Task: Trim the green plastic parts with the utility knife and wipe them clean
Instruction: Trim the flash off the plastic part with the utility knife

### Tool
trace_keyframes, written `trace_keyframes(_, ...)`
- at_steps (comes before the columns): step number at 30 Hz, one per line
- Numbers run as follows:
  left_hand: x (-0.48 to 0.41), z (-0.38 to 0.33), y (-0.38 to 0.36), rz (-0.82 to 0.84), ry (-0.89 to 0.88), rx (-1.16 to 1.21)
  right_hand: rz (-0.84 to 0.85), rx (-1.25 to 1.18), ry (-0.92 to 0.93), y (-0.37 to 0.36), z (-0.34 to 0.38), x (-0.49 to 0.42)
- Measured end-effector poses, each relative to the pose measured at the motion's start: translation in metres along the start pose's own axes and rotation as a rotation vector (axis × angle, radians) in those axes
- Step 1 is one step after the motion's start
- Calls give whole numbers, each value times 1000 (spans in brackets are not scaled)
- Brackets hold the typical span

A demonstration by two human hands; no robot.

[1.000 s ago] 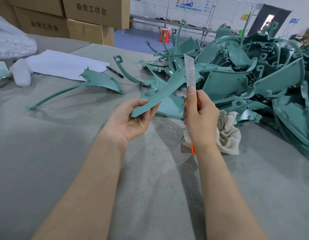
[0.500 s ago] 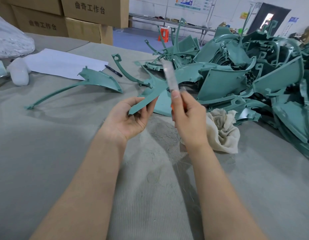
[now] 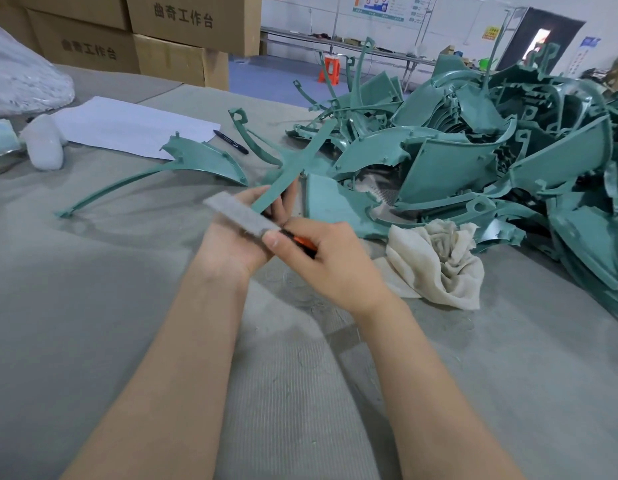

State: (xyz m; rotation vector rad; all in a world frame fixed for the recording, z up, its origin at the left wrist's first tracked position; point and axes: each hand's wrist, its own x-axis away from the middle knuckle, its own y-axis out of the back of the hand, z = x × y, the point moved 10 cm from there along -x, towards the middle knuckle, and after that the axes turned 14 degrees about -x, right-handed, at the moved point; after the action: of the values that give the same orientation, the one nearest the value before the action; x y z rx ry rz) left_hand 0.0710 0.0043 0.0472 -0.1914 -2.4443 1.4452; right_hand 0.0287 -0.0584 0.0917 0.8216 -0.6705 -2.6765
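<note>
Over the grey surface [image 3: 93,323], closest in, L hand [image 3: 236,244] holds the thin end of a green part [image 3: 293,168], fingers curled round it, strip angling up & away. R hand [image 3: 335,261], touching it on the right, grips the utility knife [image 3: 241,218] by the orange handle, thumb at blade base. The blade is blurred & lies across the L palm, tip pointing left. Just right of R hand: crumpled cloth [image 3: 435,261]. Beyond L hand: lone green piece [image 3: 203,157] w/ long thin tail. Behind the cloth: pile of green parts [image 3: 474,157]. Far back-left: pen [image 3: 231,142], paper [image 3: 127,126], cardboard boxes [image 3: 183,26].
</note>
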Motion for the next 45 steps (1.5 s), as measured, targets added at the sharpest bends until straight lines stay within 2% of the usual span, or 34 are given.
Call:
trace_keyframes(2,-4,-1,7,-68,-12,-136,81,-73,-26,-6,2,1)
trace_keyframes(4,-8,0,7,-84,-18,-202,18,-195,-85,4,0,1)
trace_keyframes(8,-13,6,3,-71,-70,-206,-429,-371,-207,66,-21,9)
trace_keyframes(10,-14,13,-1,-58,-75,-338,-562,-442,-311,84,-37,17)
trace_keyframes(13,-14,27,-8,-41,-80,-625,-554,-585,-466,84,-62,23)
trace_keyframes(18,-14,43,-18,59,-70,-1006,-619,-711,-605,97,-86,38)
trace_keyframes(23,-8,45,-31,147,-162,-1119,-435,-500,-667,88,-85,36)
trace_keyframes(26,-2,41,-42,201,-284,-1179,-469,-675,-630,74,-80,30)
trace_keyframes(30,5,23,-49,127,-509,-1218,-483,-871,-599,58,-70,24)
trace_keyframes(31,6,16,-48,66,-551,-1217,-466,-819,-584,57,-66,22)
trace_keyframes(33,7,4,-42,-70,-600,-1232,-498,-541,-496,69,-58,21)
trace_keyframes(35,8,-2,-42,-108,-627,-1262,-623,-237,-356,90,-43,22)
trace_keyframes(36,10,-6,-44,-105,-656,-1286,-676,-162,-280,96,-34,23)
trace_keyframes(39,21,-18,-54,-111,-803,-1338,-697,-78,-230,100,-26,25)
trace_keyframes(42,29,-31,-51,-224,-912,-1312,-591,-59,-374,95,-41,23)
trace_keyframes(45,37,-51,-38,-382,-951,-1229,-660,-207,-471,102,-55,30)
